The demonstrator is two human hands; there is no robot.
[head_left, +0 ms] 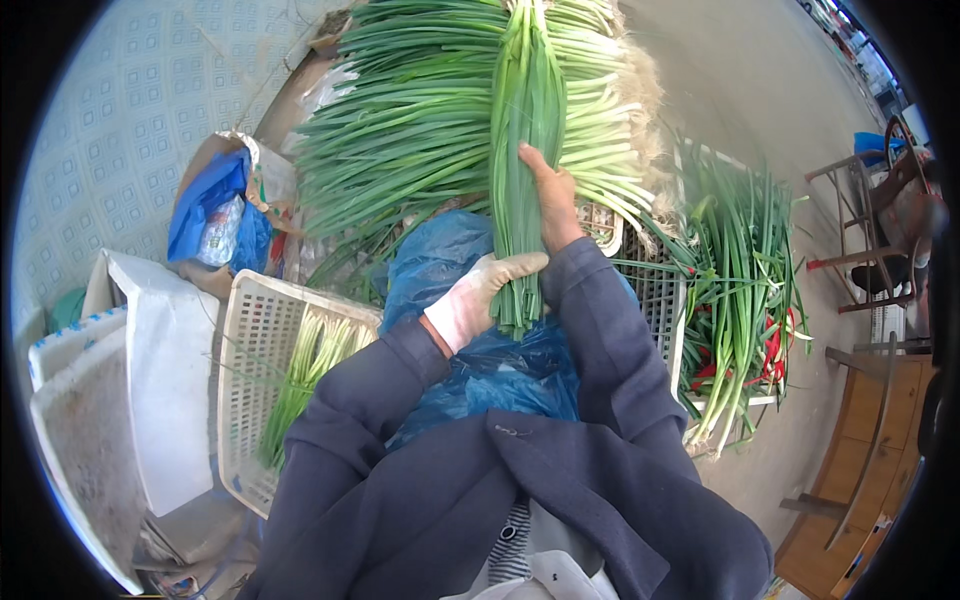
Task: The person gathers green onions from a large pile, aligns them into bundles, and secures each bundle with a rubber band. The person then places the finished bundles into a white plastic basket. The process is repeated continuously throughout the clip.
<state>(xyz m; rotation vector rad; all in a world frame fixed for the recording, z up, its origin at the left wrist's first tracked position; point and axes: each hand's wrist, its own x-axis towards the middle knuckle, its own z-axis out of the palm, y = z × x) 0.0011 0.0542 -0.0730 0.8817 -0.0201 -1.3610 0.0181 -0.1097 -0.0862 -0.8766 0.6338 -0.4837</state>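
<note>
Both hands are on one bunch of green stalks [527, 97], perhaps garlic shoots or leeks, held lengthwise over my lap. My left hand [480, 295], in a whitish glove, wraps the lower end near the cut green tips. Just above it, my bare right hand [553, 196] grips the bunch from the right with the thumb up along the leaves. Behind the bunch lies a wide heap of similar green stalks [405, 142], leaves to the left, pale stems and roots to the right. A blue plastic sheet [439, 244] covers my lap.
On the left stands a white plastic basket [251, 360] holding trimmed pale-ended stalks [300, 382], beside white foam boards [169, 375] and a bag [274, 176]. A crate [679, 330] with loose stalks [739, 277] and red ties is on the right. Farther right are a chair [855, 262] and a wooden cabinet [877, 442].
</note>
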